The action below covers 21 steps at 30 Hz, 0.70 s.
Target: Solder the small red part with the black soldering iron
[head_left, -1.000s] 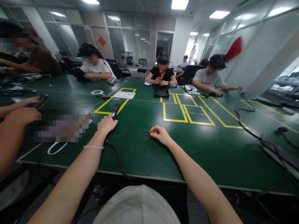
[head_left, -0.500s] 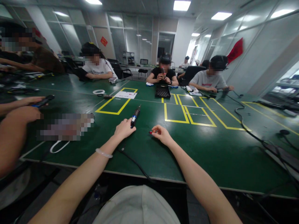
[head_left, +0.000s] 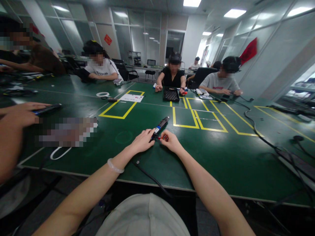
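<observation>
My left hand is closed around the rear part of an electric screwdriver, black with a blue band. The tool lies low over the green table, its metal tip pointing away and to the right. Just right of it, my right hand pinches a small red piece between thumb and fingertips. That piece meets or nearly touches the tool's side by my left fingers; whether they touch I cannot tell. Most of the small piece is hidden by the fingers.
A black cable runs off the table's near edge. Yellow tape outlines mark the green table. Further off are a paper sheet, a white tape roll and a black tray. A co-worker's arm reaches in from the left.
My left hand has carried the screwdriver to the right and nearer, beside my right hand, which has hardly moved. Across the table, a co-worker's hands have lowered and parted.
</observation>
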Tool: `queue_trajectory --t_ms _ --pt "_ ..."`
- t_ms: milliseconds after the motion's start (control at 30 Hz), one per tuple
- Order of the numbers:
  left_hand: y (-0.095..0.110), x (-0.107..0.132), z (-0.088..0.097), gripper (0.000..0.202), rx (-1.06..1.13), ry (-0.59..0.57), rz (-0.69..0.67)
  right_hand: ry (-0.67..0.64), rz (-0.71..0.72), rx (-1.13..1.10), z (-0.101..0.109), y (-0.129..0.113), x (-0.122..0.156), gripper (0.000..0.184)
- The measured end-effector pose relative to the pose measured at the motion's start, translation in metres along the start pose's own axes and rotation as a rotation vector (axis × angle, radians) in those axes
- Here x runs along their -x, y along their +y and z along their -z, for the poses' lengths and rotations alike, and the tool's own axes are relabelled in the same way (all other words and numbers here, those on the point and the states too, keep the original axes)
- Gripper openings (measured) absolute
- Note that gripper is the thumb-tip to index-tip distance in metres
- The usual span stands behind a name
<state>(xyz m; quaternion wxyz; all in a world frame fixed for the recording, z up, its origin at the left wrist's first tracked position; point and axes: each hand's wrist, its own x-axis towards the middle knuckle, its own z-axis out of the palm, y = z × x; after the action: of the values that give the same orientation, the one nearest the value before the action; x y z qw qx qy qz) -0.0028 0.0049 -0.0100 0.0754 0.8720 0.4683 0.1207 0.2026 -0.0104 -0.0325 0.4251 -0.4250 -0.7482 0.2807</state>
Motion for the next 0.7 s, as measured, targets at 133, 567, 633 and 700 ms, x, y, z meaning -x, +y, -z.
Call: queue_trajectory --t_ms 133,567,633,700 --pt "-0.003 0.0 -0.001 0.065 0.026 -0.024 -0.028 -0.026 0.062 0.098 0.001 -0.001 0.001 0.008" --pt "0.013 0.003 0.0 0.068 0.0 -0.03 0.005 -0.098 0.047 0.257 -0.006 0.002 0.0 0.006" --pt "0.014 0.004 0.0 0.068 -0.004 -0.028 0.008 -0.099 0.053 0.25 -0.006 0.002 0.0 0.006" --pt "0.014 0.004 0.0 0.068 -0.012 -0.028 0.007 -0.096 0.059 0.246 -0.006 0.001 0.0 0.006"
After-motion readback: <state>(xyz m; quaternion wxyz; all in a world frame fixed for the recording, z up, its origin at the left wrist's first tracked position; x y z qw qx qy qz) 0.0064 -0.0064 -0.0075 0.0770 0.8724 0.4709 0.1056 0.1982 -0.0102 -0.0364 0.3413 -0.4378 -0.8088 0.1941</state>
